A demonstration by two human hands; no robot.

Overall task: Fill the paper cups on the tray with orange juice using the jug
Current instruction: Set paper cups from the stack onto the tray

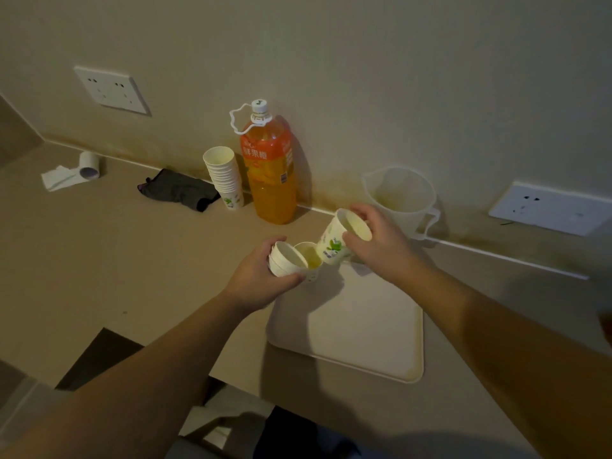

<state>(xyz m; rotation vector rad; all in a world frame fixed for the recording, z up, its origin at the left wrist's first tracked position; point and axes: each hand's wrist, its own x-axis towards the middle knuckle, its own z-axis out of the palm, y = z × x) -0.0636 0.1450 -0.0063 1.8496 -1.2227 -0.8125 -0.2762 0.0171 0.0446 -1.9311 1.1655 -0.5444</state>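
Here, as my hands stand:
Left hand: my left hand (pixel 261 276) is wrapped around a short nested stack of cups (pixel 284 260), tipped on its side, mouth toward the right.
Right hand: my right hand (pixel 374 240) grips a single paper cup (pixel 341 238) by its rim and wall, tilted, its base down toward the left.
Cup with juice: a small cup (pixel 309 256) sits between my hands at the tray's far left corner, with a little yellow liquid inside (whether it touches the stack I cannot tell).
Tray: the pale tray (pixel 364 329) lies flat on the table (pixel 132 260), its surface bare below my hands.
Jug: the clear jug (pixel 402 197) stands upright by the wall, just behind my right hand, looking empty.
Bottle: the orange juice bottle (pixel 270 170) stands capped against the wall, left of the jug.
Spare cups: a tall stack of paper cups (pixel 223 177) stands just beside the bottle's left.
Cloth: a dark cloth (pixel 178 190) lies crumpled further left.
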